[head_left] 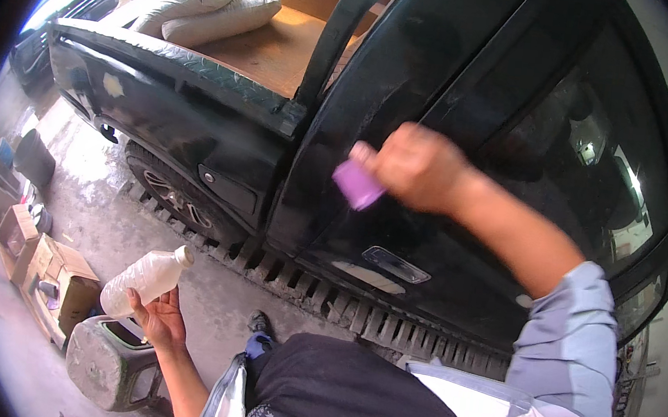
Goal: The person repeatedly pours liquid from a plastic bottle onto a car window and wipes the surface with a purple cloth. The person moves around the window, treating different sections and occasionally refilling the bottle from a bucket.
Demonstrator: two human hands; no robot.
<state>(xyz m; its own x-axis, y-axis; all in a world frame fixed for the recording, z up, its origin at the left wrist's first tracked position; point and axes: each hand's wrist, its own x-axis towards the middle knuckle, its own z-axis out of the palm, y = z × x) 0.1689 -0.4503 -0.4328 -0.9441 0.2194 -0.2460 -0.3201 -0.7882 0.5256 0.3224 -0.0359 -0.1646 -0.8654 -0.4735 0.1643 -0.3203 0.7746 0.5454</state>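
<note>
A translucent plastic bottle (143, 281) is gripped in my left hand (161, 319), tilted with its neck up and to the right, out over the floor. My right hand (421, 169) is closed on a purple block (358, 185), whose kind I cannot make out. That hand is raised in front of the dark pickup truck's side (327, 199), by the rear edge of the cab; whether the block touches the paint I cannot tell. Below and to the right of the block is the door handle (397, 265), with a pale bare patch (368, 277) beside it.
Stuffed sacks (220, 14) lie in the truck's bed. A rear wheel (178, 199) stands beside a slotted floor grate (316, 289). At lower left are a worn plastic stool (106, 368), cardboard boxes (67, 273) and a dark bucket (35, 157). Another pale patch (113, 84) marks the bed's side.
</note>
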